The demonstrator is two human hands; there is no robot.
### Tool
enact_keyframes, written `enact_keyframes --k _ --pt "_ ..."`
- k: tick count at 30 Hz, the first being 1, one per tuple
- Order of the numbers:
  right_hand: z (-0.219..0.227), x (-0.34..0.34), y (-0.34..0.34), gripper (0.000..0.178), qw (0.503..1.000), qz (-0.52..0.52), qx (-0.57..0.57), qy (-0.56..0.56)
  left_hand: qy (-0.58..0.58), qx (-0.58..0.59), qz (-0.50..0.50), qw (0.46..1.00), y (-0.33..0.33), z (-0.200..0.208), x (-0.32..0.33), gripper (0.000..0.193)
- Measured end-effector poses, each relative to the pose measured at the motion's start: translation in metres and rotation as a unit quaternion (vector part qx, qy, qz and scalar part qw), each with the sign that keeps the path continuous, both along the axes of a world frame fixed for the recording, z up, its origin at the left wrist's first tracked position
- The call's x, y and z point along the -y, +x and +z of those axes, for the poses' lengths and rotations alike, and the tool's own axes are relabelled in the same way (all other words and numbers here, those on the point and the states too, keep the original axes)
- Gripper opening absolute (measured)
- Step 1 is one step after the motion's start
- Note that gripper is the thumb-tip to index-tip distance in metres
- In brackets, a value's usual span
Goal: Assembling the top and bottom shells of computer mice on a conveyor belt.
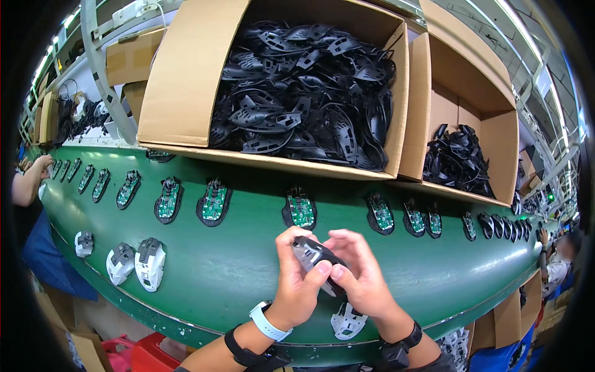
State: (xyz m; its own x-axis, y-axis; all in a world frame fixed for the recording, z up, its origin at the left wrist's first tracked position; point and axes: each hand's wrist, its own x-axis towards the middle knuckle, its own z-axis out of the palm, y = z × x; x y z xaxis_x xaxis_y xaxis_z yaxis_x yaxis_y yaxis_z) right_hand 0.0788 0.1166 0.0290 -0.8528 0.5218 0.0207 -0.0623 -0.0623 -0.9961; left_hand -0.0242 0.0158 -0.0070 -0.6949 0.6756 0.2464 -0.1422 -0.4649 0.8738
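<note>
Between my two hands, above the near middle of the green table (242, 260), is a mouse shell (307, 250) with black and light grey parts. My left hand (296, 285) grips its left side, thumb on the top. From the right, my right hand (364, 279) closes on it with the thumb pressed near the other thumb; part of the shell is hidden by the fingers. Just below my hands lies a white mouse shell piece (348, 322). Beyond them sits a black mouse base with a green circuit board (301, 211).
Several more mouse bases with boards (214, 201) line the table from left to right. White-and-grey shells (150, 265) lie at the left. A large cardboard box (180, 74) of black shell parts and a smaller box (502, 149) stand behind. People sit at both far ends.
</note>
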Motion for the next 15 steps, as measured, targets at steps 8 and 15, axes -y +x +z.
enact_keyframes --k 8,15 --pt "0.0 -0.009 0.006 0.057 0.995 0.054 -0.043 -0.072 0.008 -0.033 -0.014 0.999 -0.021 0.021 0.006 0.043" --pt "0.013 -0.019 0.019 0.053 0.969 -0.037 0.034 0.242 -0.024 -0.042 0.037 0.998 -0.005 0.028 -0.001 0.052"
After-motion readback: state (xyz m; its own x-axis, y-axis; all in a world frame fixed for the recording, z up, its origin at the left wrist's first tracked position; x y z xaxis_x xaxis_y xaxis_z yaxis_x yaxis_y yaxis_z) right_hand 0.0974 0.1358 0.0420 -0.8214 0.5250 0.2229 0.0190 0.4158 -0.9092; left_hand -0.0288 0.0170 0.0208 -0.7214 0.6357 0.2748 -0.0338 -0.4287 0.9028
